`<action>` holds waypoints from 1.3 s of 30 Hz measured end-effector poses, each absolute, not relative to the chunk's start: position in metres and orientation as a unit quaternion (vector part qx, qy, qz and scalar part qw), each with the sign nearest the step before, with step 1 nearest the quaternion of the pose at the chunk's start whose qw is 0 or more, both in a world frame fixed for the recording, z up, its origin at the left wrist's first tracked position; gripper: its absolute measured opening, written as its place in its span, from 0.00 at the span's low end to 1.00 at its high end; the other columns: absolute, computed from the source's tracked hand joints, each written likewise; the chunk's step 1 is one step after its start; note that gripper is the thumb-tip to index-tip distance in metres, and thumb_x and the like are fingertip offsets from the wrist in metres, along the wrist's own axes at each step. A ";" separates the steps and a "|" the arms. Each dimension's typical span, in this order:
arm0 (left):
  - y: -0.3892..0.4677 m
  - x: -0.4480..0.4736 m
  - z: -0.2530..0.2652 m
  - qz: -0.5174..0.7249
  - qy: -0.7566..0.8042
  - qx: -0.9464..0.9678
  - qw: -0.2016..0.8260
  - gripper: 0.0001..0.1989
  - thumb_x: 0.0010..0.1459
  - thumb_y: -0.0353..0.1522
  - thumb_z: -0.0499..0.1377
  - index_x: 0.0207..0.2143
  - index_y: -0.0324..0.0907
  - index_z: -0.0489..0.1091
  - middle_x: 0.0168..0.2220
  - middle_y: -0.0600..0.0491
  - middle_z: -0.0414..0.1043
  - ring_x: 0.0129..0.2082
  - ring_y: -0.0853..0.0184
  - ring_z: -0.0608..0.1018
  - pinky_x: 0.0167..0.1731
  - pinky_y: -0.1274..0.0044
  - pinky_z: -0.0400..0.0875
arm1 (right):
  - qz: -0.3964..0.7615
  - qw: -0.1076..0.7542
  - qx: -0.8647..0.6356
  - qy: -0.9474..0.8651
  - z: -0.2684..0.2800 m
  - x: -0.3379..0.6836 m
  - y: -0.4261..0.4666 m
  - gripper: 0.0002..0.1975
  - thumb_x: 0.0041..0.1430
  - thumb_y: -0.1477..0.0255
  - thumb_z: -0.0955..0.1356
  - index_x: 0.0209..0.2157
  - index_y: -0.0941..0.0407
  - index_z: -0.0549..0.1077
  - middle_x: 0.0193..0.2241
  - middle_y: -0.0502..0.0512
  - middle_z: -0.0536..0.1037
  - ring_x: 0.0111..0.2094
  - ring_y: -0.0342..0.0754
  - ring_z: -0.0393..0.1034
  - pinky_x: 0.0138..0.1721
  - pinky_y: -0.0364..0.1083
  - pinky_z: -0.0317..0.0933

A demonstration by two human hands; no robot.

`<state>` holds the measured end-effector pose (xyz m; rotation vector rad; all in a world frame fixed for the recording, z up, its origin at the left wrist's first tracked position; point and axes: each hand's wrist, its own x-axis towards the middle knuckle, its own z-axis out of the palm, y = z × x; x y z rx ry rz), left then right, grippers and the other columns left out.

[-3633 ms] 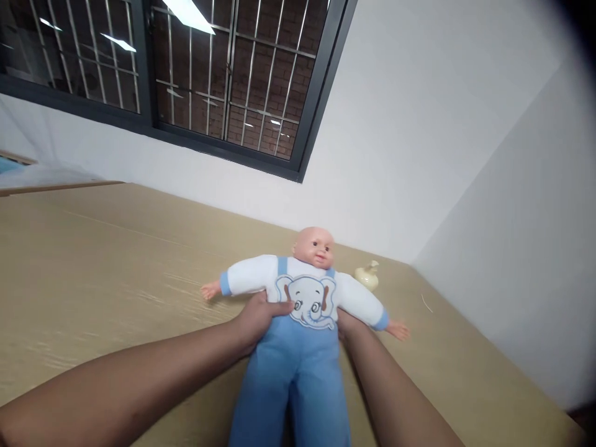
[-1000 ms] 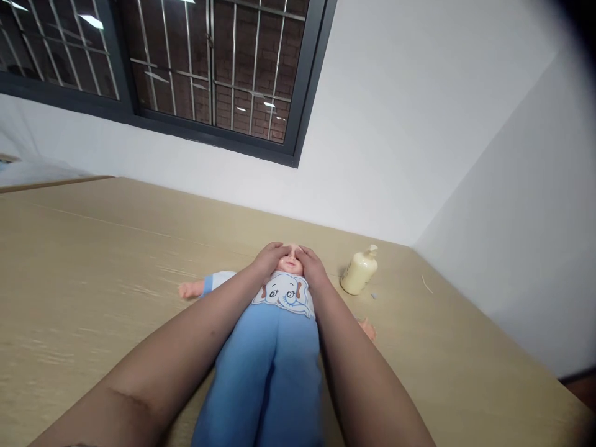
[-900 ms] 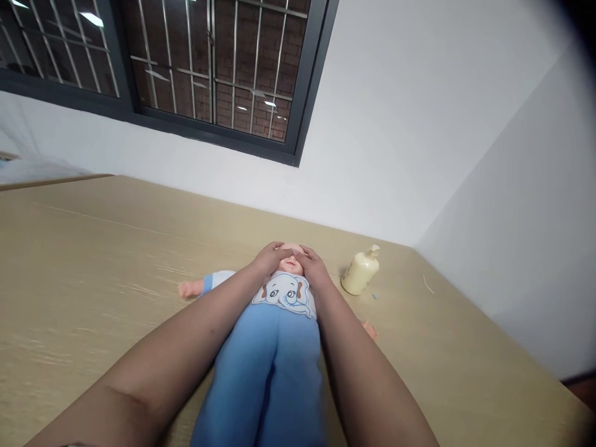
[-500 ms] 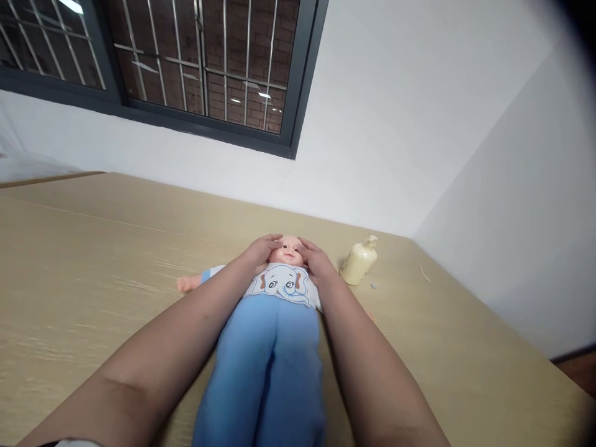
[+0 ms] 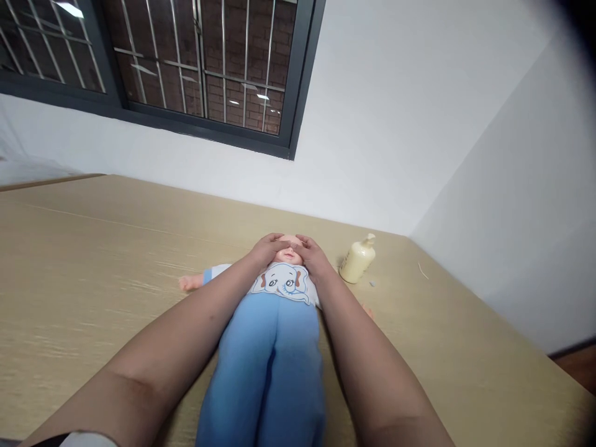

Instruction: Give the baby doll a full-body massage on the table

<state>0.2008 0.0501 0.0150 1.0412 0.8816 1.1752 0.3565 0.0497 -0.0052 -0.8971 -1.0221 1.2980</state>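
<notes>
A baby doll (image 5: 274, 335) lies on its back on the wooden table, its feet toward me. It wears blue trousers and a white top with an elephant face on the front. My left hand (image 5: 269, 249) cups one side of the doll's head, and my right hand (image 5: 311, 254) cups the other. Both thumbs lie across its face and cover the eyes; the mouth and nose show between them. One doll arm sticks out past my left forearm. Most of the other is hidden behind my right forearm.
To the right of the doll stands a cream pump bottle (image 5: 357, 261), with a small bluish scrap (image 5: 372, 284) near its base. A thin pale strip (image 5: 423, 270) lies farther right. Behind the table (image 5: 116, 248) are a white wall and a barred window (image 5: 200, 68).
My thumbs have slid inward over the doll's face and now cover its eyes, which showed before. The doll and the bottle have stayed in place.
</notes>
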 end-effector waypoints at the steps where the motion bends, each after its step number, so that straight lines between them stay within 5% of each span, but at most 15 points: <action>1: 0.051 0.201 0.015 0.512 0.386 0.458 0.616 0.20 0.43 0.31 0.72 0.40 0.39 0.74 0.34 0.47 0.79 0.32 0.60 0.81 0.31 0.74 0.75 | 0.551 0.592 -0.389 -0.441 -0.006 0.356 0.051 0.28 0.42 0.67 0.79 0.46 0.53 0.72 0.41 0.53 0.80 0.40 0.50 0.77 0.45 0.49 0.70; 10: 0.061 0.199 0.007 0.510 0.365 0.452 0.634 0.15 0.47 0.29 0.69 0.39 0.38 0.74 0.35 0.45 0.79 0.31 0.61 0.81 0.31 0.74 0.75 | 0.571 0.575 -0.401 -0.427 -0.002 0.356 0.045 0.22 0.50 0.67 0.74 0.48 0.52 0.72 0.39 0.54 0.81 0.39 0.52 0.77 0.41 0.51 0.72; 23: 0.058 0.198 0.009 0.521 0.375 0.394 0.658 0.15 0.51 0.28 0.64 0.44 0.40 0.74 0.44 0.42 0.79 0.42 0.54 0.82 0.41 0.66 0.79 | 0.626 0.534 -0.380 -0.423 -0.008 0.371 0.045 0.37 0.49 0.75 0.74 0.61 0.50 0.65 0.55 0.57 0.76 0.49 0.54 0.76 0.48 0.54 0.73; 30: 0.048 0.199 0.017 0.515 0.387 0.443 0.624 0.15 0.48 0.29 0.67 0.40 0.39 0.72 0.32 0.48 0.78 0.30 0.62 0.80 0.31 0.73 0.76 | 0.506 0.557 -0.422 -0.507 -0.009 0.362 0.048 0.27 0.50 0.63 0.75 0.52 0.51 0.72 0.47 0.56 0.80 0.46 0.54 0.77 0.49 0.54 0.71; 39: 0.064 0.200 0.003 0.510 0.386 0.466 0.611 0.15 0.50 0.34 0.69 0.40 0.40 0.74 0.37 0.46 0.79 0.34 0.61 0.80 0.35 0.72 0.75 | 0.483 0.576 -0.454 -0.479 -0.007 0.357 0.052 0.22 0.49 0.62 0.75 0.46 0.53 0.75 0.44 0.55 0.81 0.44 0.52 0.75 0.48 0.52 0.69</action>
